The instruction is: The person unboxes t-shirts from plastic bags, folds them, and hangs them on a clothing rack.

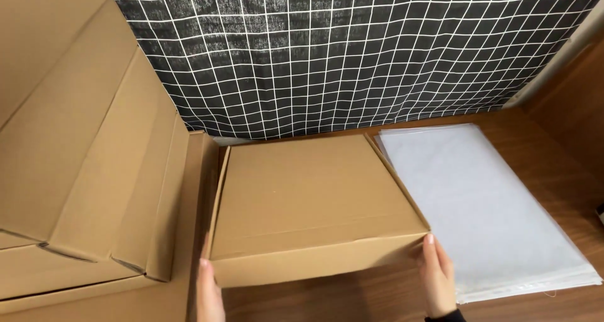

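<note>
A flat brown cardboard mailer box [314, 196], lid closed, lies on a brown wooden table [553, 146]. My left hand [209, 292] presses against the box's front left corner. My right hand [436, 277] rests on the front right corner, thumb at the lid's edge. Both hands grip the front wall of the box from the sides.
A stack of white translucent sheets [491, 209] lies just right of the box. Several large cardboard boxes [82, 152] are piled on the left. A black cloth with a white grid [352, 51] hangs behind.
</note>
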